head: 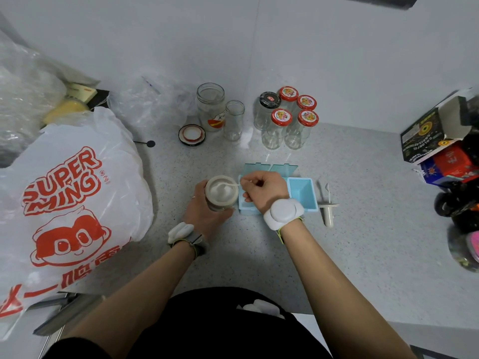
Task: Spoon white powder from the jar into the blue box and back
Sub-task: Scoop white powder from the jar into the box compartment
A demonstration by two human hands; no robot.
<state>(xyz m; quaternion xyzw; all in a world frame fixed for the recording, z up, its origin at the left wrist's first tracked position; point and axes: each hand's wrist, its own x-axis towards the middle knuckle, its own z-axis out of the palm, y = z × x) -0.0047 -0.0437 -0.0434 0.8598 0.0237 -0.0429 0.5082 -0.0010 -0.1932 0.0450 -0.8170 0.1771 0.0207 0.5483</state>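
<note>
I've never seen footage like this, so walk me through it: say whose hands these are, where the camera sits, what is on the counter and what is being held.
There is no machine here: a person works with bare hands, filmed by one camera worn on the head, looking down. The white bands on both wrists are worn devices; their purpose is not shown.

The left hand grips an open jar of white powder. The right hand pinches a small white spoon whose bowl is in the jar.

Beside the jar, partly under the right hand, sits the blue box, lids open. Further back stand empty glass jars, some with red lids. A printed plastic bag lies at left.
</note>
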